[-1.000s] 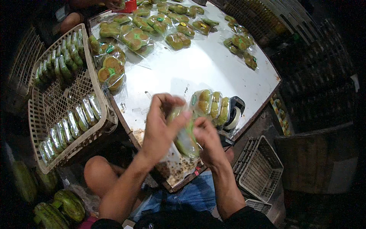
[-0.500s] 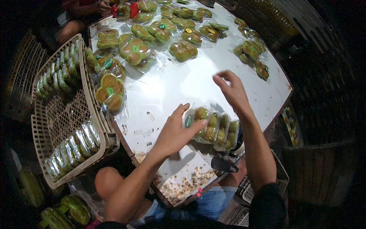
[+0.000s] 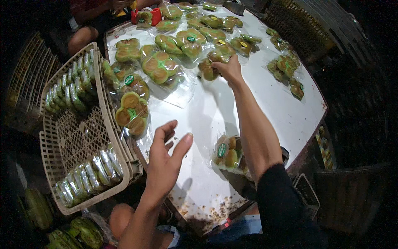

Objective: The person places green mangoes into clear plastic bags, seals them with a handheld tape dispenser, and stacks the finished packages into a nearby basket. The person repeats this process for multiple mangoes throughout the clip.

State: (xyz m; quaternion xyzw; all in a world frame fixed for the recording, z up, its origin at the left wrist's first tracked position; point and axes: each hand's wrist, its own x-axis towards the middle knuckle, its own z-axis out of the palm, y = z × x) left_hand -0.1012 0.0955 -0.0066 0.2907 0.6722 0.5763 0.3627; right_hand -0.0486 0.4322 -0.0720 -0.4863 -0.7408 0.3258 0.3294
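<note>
My right hand [image 3: 229, 69] reaches across the white table and grips a clear bag of green-brown buns [image 3: 208, 70] at its right side. The thumb presses on top, while the other fingers are partly hidden. Nearer to me, my left hand [image 3: 165, 153] hovers over the table with fingers apart and nothing in it. Close to my right forearm stands a row of bagged buns [image 3: 230, 154] with a green label on its front, partly covered by the arm. A flower-shaped bag of buns [image 3: 160, 68] lies left of my right hand.
A beige plastic crate [image 3: 108, 114] on the left holds two rows of bagged buns. More bagged buns [image 3: 286, 64] lie at the far right. A red tape dispenser [image 3: 156, 15] sits at the back, near another person's knee [image 3: 83, 39]. The table's near corner [image 3: 203, 213] is worn.
My right hand has moved forward and left from above the near row and taken hold of a bag of buns. My left hand has let go of the row and drawn back left.
</note>
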